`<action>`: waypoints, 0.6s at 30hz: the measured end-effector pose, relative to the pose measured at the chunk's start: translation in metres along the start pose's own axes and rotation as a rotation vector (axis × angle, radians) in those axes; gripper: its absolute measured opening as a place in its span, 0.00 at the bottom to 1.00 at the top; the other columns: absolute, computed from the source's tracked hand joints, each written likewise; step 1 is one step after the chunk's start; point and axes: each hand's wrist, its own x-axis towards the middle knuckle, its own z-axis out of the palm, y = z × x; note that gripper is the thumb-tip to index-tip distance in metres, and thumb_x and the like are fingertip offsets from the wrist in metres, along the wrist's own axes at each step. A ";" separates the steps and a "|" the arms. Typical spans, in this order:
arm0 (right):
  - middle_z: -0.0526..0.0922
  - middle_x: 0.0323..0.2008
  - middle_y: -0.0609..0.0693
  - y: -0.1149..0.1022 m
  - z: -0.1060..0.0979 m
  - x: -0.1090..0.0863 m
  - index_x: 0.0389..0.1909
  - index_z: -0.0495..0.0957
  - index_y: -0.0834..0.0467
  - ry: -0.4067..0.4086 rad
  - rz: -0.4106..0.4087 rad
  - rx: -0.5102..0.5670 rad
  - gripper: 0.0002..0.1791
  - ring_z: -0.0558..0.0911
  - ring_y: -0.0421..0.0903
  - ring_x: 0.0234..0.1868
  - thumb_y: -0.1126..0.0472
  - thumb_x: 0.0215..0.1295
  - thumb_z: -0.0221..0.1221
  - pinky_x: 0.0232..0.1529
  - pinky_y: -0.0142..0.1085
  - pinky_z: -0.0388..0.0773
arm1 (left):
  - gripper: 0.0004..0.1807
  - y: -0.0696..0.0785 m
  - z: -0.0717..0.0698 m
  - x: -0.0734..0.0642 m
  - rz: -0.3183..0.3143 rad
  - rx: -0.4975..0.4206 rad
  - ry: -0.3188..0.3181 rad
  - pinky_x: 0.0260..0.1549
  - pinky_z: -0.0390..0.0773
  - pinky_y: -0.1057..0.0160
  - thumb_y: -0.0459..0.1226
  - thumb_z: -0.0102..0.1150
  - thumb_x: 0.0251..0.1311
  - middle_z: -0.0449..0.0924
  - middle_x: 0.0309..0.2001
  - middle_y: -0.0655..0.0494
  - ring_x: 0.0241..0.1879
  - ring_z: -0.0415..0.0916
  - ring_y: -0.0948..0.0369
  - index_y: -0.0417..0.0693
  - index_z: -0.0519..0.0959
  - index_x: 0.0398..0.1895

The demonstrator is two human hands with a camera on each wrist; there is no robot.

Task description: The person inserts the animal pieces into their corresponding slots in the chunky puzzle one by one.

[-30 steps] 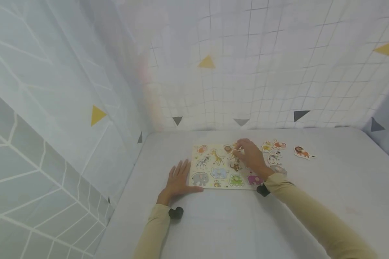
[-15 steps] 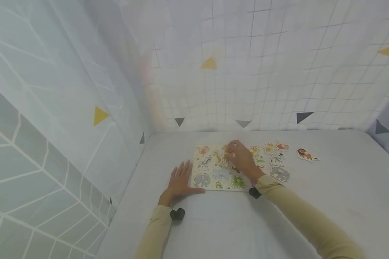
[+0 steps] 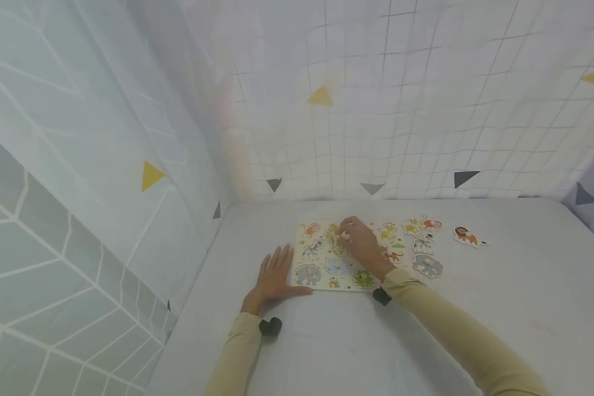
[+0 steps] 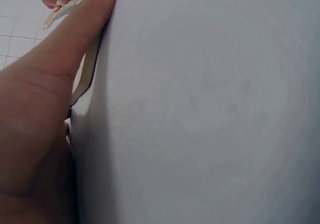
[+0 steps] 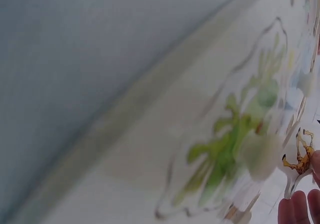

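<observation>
Pale cloth printed with thin lines and scattered triangles hangs behind and beside a light grey table (image 3: pixel 317 346), on which a puzzle board (image 3: pixel 347 285) of animal pictures lies flat. Thumb and fingertips of the right hand (image 3: pixel 362 243) are closed in a pinch on a giraffe piece (image 5: pixel 300 158), held over the board's giraffe picture, left of centre toward the far side; whether the piece touches the board cannot be told. The left hand (image 3: pixel 274 278) is spread flat at the near left corner, fingers apart by the left edge, thumb along the near edge, gripping nothing.

Compared with one second ago, the right hand has travelled left with the piece, from beside the board's lion picture. That shift has uncovered the yellow horned animal picture (image 3: pixel 389 233) and the orange animal picture (image 3: pixel 392 254), and the elephant piece (image 3: pixel 428 265) right of the board, partly hidden by the right wrist then, now shows whole. The left hand has kept its place. Near the elephant piece, the zebra piece (image 3: pixel 423 243) and monkey piece (image 3: pixel 431 223) lie loose, with the lion piece (image 3: pixel 468 236) farther right.
</observation>
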 end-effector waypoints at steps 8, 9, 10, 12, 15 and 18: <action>0.85 0.53 0.56 -0.002 0.006 0.001 0.42 0.85 0.58 0.012 0.003 -0.002 0.06 0.83 0.55 0.53 0.60 0.70 0.64 0.55 0.51 0.83 | 0.71 -0.003 0.002 0.002 0.004 0.018 0.009 0.84 0.31 0.43 0.73 0.66 0.48 0.33 0.86 0.58 0.86 0.29 0.52 0.54 0.38 0.85; 0.86 0.53 0.56 -0.001 0.007 0.001 0.43 0.85 0.58 0.012 0.004 -0.003 0.06 0.83 0.55 0.54 0.60 0.71 0.64 0.57 0.51 0.82 | 0.71 -0.003 0.002 0.001 0.002 0.016 0.007 0.84 0.30 0.43 0.74 0.66 0.47 0.32 0.86 0.58 0.86 0.29 0.52 0.54 0.38 0.85; 0.87 0.53 0.56 -0.001 0.009 0.001 0.44 0.85 0.57 0.014 0.008 -0.008 0.07 0.83 0.55 0.54 0.60 0.71 0.64 0.58 0.52 0.82 | 0.71 -0.003 0.002 0.001 0.003 0.013 0.008 0.84 0.31 0.42 0.74 0.66 0.47 0.33 0.86 0.58 0.86 0.30 0.52 0.54 0.38 0.85; 0.88 0.52 0.56 -0.001 0.011 0.000 0.46 0.85 0.58 0.017 0.015 -0.004 0.08 0.82 0.56 0.57 0.60 0.71 0.64 0.62 0.53 0.80 | 0.72 -0.005 0.003 0.002 0.003 0.017 0.007 0.84 0.32 0.43 0.75 0.64 0.46 0.32 0.86 0.58 0.86 0.30 0.52 0.54 0.38 0.85; 0.88 0.51 0.56 -0.001 0.013 0.000 0.47 0.85 0.58 0.016 0.020 -0.006 0.09 0.82 0.56 0.59 0.60 0.71 0.64 0.67 0.54 0.77 | 0.73 -0.009 0.007 0.004 0.005 0.032 0.007 0.84 0.33 0.43 0.78 0.62 0.44 0.31 0.86 0.59 0.86 0.29 0.53 0.56 0.36 0.85; 0.89 0.49 0.56 -0.001 0.014 -0.001 0.47 0.85 0.59 0.022 0.019 -0.010 0.09 0.83 0.56 0.58 0.60 0.70 0.64 0.66 0.53 0.78 | 0.74 -0.010 0.008 0.006 0.009 0.051 0.008 0.85 0.33 0.43 0.80 0.60 0.44 0.31 0.86 0.60 0.86 0.29 0.53 0.57 0.36 0.85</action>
